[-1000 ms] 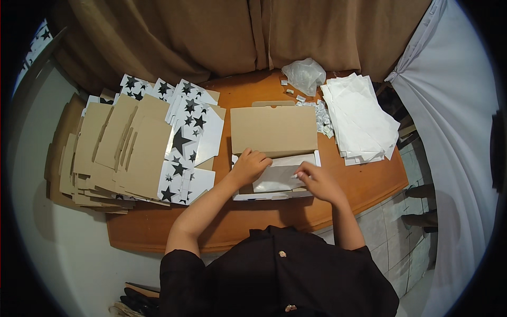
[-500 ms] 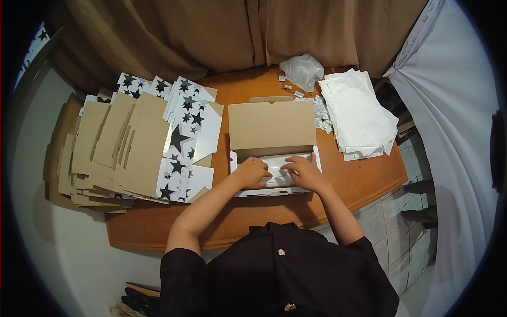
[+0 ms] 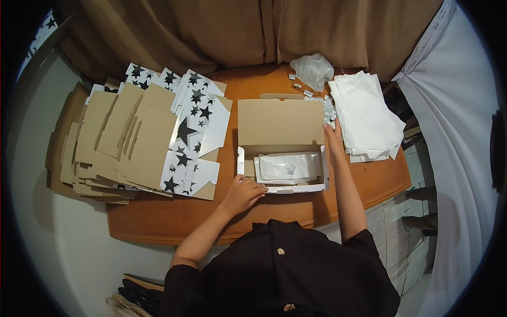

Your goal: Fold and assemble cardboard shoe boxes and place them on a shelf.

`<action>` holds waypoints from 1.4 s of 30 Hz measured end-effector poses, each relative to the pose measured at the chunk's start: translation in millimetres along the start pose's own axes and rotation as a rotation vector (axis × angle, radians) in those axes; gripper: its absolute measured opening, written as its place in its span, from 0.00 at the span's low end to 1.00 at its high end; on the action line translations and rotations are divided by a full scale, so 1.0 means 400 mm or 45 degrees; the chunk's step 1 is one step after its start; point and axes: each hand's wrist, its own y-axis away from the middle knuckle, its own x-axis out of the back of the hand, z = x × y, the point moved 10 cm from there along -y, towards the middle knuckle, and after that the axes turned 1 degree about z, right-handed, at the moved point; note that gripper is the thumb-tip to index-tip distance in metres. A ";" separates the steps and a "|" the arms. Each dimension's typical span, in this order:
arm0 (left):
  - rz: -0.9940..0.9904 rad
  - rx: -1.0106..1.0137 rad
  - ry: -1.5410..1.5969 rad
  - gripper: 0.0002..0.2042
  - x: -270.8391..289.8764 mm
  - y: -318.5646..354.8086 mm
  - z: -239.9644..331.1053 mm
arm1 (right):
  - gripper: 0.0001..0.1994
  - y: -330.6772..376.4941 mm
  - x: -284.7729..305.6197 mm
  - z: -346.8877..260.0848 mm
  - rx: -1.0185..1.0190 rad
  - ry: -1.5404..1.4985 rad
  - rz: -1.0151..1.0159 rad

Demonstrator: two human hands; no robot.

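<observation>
A cardboard box (image 3: 280, 122) stands on the table in front of me, its brown lid raised at the back. Inside lies a flat whitish packet (image 3: 306, 164), with a small clear-and-white sachet (image 3: 290, 169) on top. My left hand (image 3: 244, 194) is closed over the box's front left corner, fingers bent along the rim. My right hand (image 3: 335, 140) reaches past the box's right side, fingers a little apart at the near edge of a pile of small sachets (image 3: 328, 109). Nothing shows in its fingers.
Flattened brown boxes (image 3: 113, 132) lie in a stack on the left, beside white ones with black stars (image 3: 185, 132). White paper sheets (image 3: 365, 116) lie at the right. A clear plastic bag (image 3: 311, 71) sits at the back, near a few loose sachets.
Both hands have left the box's inside. The left moved to the front left corner, the right went out to the sachet pile. The packet and one sachet now show uncovered.
</observation>
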 end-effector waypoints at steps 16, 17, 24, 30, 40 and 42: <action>0.438 0.239 -0.456 0.13 -0.044 0.055 0.087 | 0.51 0.336 -0.002 -0.109 0.426 -0.212 0.109; 0.435 0.240 -0.457 0.13 -0.053 0.058 0.089 | 0.52 0.351 0.004 -0.107 0.439 -0.225 0.124; 0.624 -0.044 -0.476 0.11 -0.066 0.087 0.125 | 0.46 0.439 0.030 -0.087 0.598 -0.084 0.037; 0.608 -0.058 -0.489 0.09 -0.073 0.106 0.143 | 0.36 0.464 0.042 -0.007 0.485 0.170 0.216; 0.642 0.361 -0.622 0.29 0.044 0.100 0.035 | 0.29 0.483 0.021 0.032 0.754 0.725 0.181; 0.376 0.495 -0.535 0.30 0.069 0.053 0.010 | 0.28 0.484 0.020 0.013 0.735 0.700 0.168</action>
